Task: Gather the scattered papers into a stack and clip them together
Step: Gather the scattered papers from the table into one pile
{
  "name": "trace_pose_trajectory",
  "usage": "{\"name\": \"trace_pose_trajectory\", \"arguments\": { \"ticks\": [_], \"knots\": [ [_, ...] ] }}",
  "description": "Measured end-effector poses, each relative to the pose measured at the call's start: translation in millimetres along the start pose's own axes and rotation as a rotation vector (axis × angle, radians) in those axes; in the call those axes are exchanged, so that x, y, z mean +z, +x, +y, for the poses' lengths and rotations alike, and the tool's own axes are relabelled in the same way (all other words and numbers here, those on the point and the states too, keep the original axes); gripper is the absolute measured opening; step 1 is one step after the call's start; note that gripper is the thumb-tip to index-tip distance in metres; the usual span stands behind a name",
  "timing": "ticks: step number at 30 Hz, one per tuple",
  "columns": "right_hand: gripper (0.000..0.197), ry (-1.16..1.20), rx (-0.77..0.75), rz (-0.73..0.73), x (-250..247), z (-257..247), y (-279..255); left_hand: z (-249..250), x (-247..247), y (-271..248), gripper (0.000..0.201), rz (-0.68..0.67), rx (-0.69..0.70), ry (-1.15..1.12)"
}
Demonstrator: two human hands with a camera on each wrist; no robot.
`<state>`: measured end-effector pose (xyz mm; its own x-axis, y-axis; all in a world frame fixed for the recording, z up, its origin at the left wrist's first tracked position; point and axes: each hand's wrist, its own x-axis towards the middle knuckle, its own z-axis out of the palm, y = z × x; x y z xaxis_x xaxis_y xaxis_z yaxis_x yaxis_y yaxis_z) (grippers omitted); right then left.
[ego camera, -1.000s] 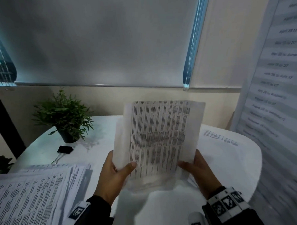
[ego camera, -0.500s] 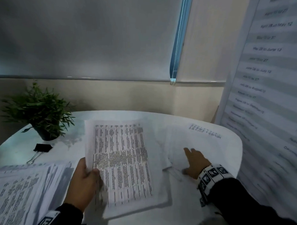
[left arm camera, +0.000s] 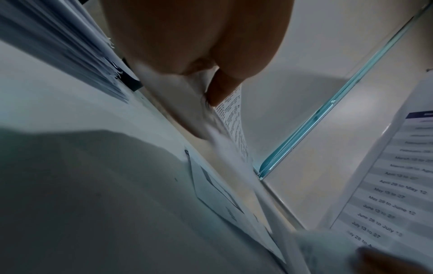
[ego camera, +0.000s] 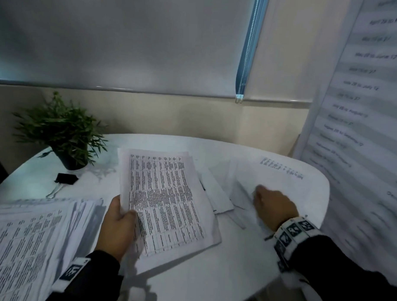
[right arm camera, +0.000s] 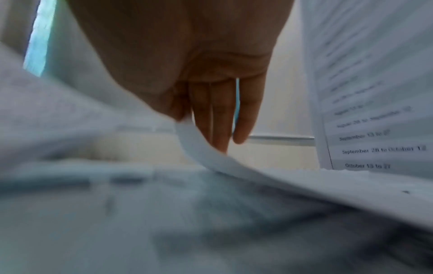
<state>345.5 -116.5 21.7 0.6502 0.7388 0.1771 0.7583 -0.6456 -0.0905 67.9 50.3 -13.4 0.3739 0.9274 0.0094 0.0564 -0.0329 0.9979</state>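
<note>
Paper, loose printed sheets [ego camera: 168,203], light, limp and likely sliding: left hand [ego camera: 117,228] is pinching the gathered sheaf by its left edge above the table [ego camera: 210,286], while right hand [ego camera: 274,204] is lifting another sheet [ego camera: 280,173] by its near edge.

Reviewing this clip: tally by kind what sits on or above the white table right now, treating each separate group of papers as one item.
Paper groups: 3 (sheaf held in the left hand, fanned pile at the near left, loose sheets under the right hand)
Binder clips: 1 (black clip)
Potted plants: 1 (plant)
Hands: 2 (left hand, right hand)
Total: 7
</note>
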Motion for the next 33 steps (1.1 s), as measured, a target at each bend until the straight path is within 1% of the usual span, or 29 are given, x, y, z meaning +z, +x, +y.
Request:
{"name": "trace_pose_trajectory", "arguments": {
  "ticks": [1, 2, 3, 4, 5, 6, 7, 8, 9, 11, 14, 15, 16, 17, 18, 19, 20, 22, 23, 24, 25, 26, 27, 28, 29, 30, 31, 32, 33],
  "knots": [
    [0.024, 0.263, 0.09, 0.194, -13.9, -6.1, 0.1, 1.1, 0.3, -1.3, 0.029, -0.007, -0.015, -0.019],
    [0.026, 0.567, 0.154, 0.349, -29.2, -14.3, 1.3, 3.6, 1.2, -3.7, 0.031, -0.01, -0.035, -0.033],
    [0.026, 0.914, 0.207, 0.463, -43.6, -24.3, 1.6, 3.8, 2.2, -5.7, 0.034, -0.016, -0.066, -0.044],
    [0.021, 1.286, 0.264, 0.498, -54.6, -35.4, 0.8, 3.6, 3.0, -6.9, 0.041, -0.004, -0.089, -0.055],
    [0.015, 1.631, 0.332, 0.458, -59.6, -47.1, -0.2, -0.6, 3.4, -5.0, 0.054, 0.028, -0.111, -0.073],
    [0.014, 1.844, 0.402, 0.384, -59.6, -58.5, -2.7, -2.2, 4.5, -4.5, 0.068, 0.048, -0.126, -0.088],
    [0.015, 1.902, 0.477, 0.293, -52.5, -68.7, -4.7, -7.1, 4.9, -2.2, 0.08, 0.04, -0.14, -0.115],
    [0.017, 1.885, 0.55, 0.215, -39.5, -79.2, -9.0, -9.7, 6.2, -2.0, 0.085, 0.022, -0.167, -0.137],
    [0.018, 1.852, 0.613, 0.158, -22.9, -86.8, -13.7, -14.5, 7.5, -0.5, 0.084, -0.005, -0.202, -0.15],
    [0.018, 1.815, 0.728, 0.055, 12.7, -95.3, -26.5, -16.5, 9.8, -1.3, 0.063, -0.036, -0.293, -0.189],
    [0.018, 1.615, 0.764, -0.121, 50.3, -92.6, -40.7, -20.1, 12.4, -0.3, 0.028, -0.013, -0.447, -0.33],
    [0.019, 1.585, 0.77, -0.167, 55.8, -90.9, -44.9, -16.4, 12.8, -3.1, 0.029, -0.01, -0.481, -0.35],
    [0.02, 1.576, 0.78, -0.211, 60.5, -88.4, -48.3, -19.5, 12.4, -2.1, 0.044, -0.016, -0.497, -0.338],
    [0.019, 1.566, 0.783, -0.265, 61.3, -88.2, -52.3, -21.5, 12.9, -0.9, 0.065, -0.014, -0.499, -0.333],
    [0.018, 1.563, 0.789, -0.313, 61.5, -88.7, -55.3, -23.3, 13.2, 0.7, 0.082, -0.025, -0.475, -0.323],
    [0.018, 1.571, 0.8, -0.34, 60.6, -88.7, -57.9, -26.5, 13.6, 2.0, 0.086, -0.009, -0.466, -0.338],
    [0.018, 1.589, 0.81, -0.348, 59.1, -88.7, -60.0, -26.2, 13.5, 2.1, 0.075, 0.012, -0.448, -0.365],
    [0.016, 1.605, 0.838, -0.354, 51.3, -85.5, -63.3, -29.0, 13.8, -1.3, 0.041, 0.067, -0.386, -0.336],
    [0.01, 1.563, 0.836, -0.37, 45.6, -83.6, -63.7, -30.3, 14.1, -3.6, 0.03, 0.083, -0.348, -0.291],
    [0.011, 1.492, 0.826, -0.372, 39.2, -81.2, -61.6, -32.2, 13.3, -5.1, 0.019, 0.094, -0.322, -0.241],
    [0.023, 1.399, 0.791, -0.336, 36.0, -76.5, -55.3, -32.0, 11.8, -6.0, 0.016, 0.107, -0.299, -0.224],
    [0.035, 1.307, 0.731, -0.252, 32.5, -71.1, -44.6, -34.6, 9.4, -3.4, 0.026, 0.125, -0.283, -0.213],
    [0.043, 1.205, 0.647, -0.141, 27.3, -66.8, -29.8, -34.0, 7.6, -2.6, 0.042, 0.129, -0.257, -0.211],
    [0.047, 1.081, 0.54, -0.054, 25.6, -62.7, -12.0, -33.4, 6.1, -2.0, 0.06, 0.118, -0.251, -0.176],
    [0.048, 0.954, 0.431, -0.026, 25.0, -61.8, 7.5, -30.0, 5.2, -3.5, 0.08, 0.106, -0.227, -0.146],
    [0.049, 0.809, 0.345, -0.049, 27.1, -63.9, 26.9, -27.3, 4.0, -5.8, 0.095, 0.08, -0.214, -0.123],
    [0.054, 0.652, 0.286, -0.109, 32.2, -67.2, 45.1, -25.1, 2.3, -7.6, 0.103, 0.054, -0.194, -0.109],
    [0.06, 0.501, 0.241, -0.182, 38.7, -72.8, 60.3, -25.5, 0.9, -7.8, 0.104, 0.028, -0.183, -0.089],
    [0.067, 0.363, 0.211, -0.258, 45.4, -79.4, 71.9, -23.3, 0.5, -8.5, 0.101, 0.008, -0.168, -0.064]
  ]
}}
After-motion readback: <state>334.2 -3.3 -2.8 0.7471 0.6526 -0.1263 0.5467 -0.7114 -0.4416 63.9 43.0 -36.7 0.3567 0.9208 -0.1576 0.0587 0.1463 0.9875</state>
